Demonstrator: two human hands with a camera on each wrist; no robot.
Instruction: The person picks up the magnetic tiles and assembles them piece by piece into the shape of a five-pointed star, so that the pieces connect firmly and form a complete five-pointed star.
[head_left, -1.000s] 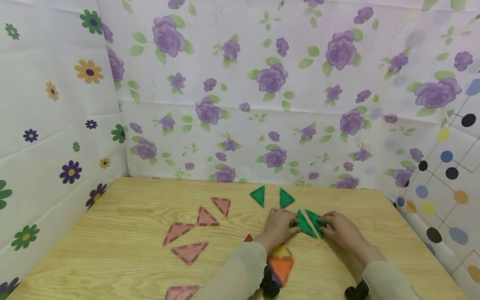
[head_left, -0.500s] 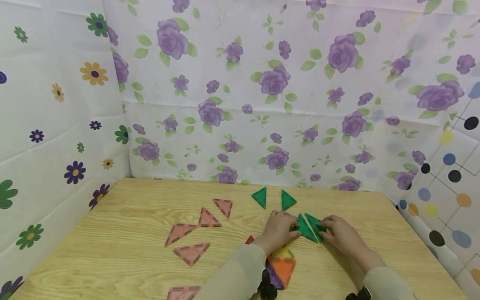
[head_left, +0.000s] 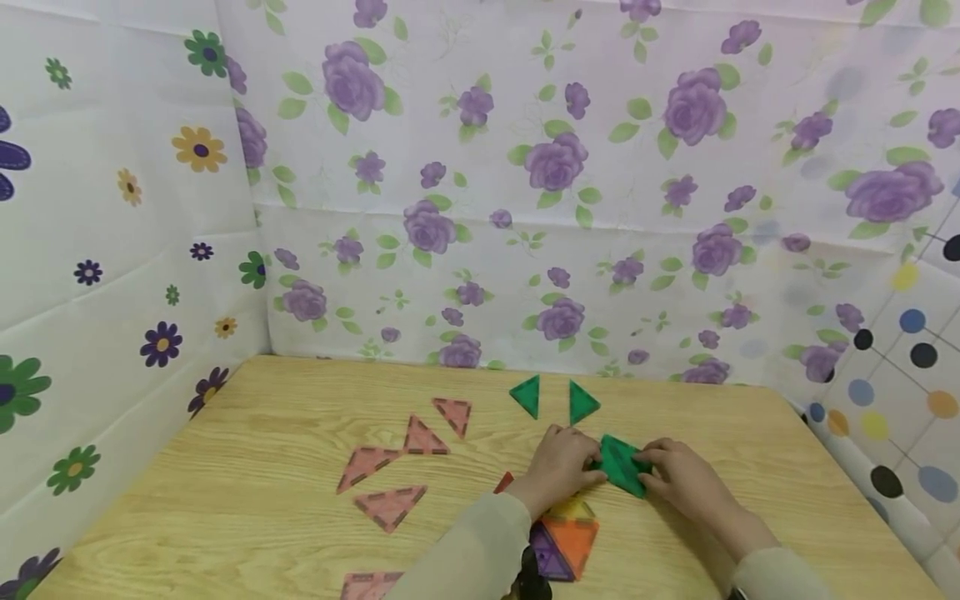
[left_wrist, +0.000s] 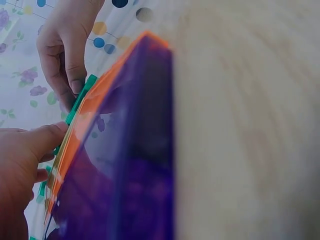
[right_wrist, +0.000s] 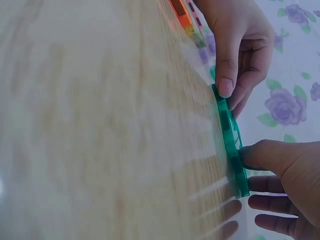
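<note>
Two green triangle tiles [head_left: 621, 467] lie edge to edge on the table in the head view, with no gap visible. My left hand [head_left: 562, 467] pinches their left side and my right hand [head_left: 686, 479] pinches the right side. In the right wrist view the green tiles [right_wrist: 231, 140] stretch between the left hand [right_wrist: 242, 47] and the right hand [right_wrist: 290, 175], thumbs on the near side. The left wrist view shows the left hand [left_wrist: 30, 160] and the right hand [left_wrist: 70, 50] at the green edge [left_wrist: 80, 100], partly behind a purple tile [left_wrist: 125, 150].
Two separate green triangles [head_left: 528, 396] [head_left: 582, 402] lie behind the hands. Several pink triangles [head_left: 390, 507] are spread to the left. Orange [head_left: 572, 543], purple [head_left: 550, 554], yellow [head_left: 573, 508] and red [head_left: 505, 482] tiles lie around the left forearm, which partly covers them. Patterned cloth surrounds the table.
The gap between the two green triangles has closed, as the right-hand piece moved against the left one. Both hands stay on them. The head view has shifted slightly.
</note>
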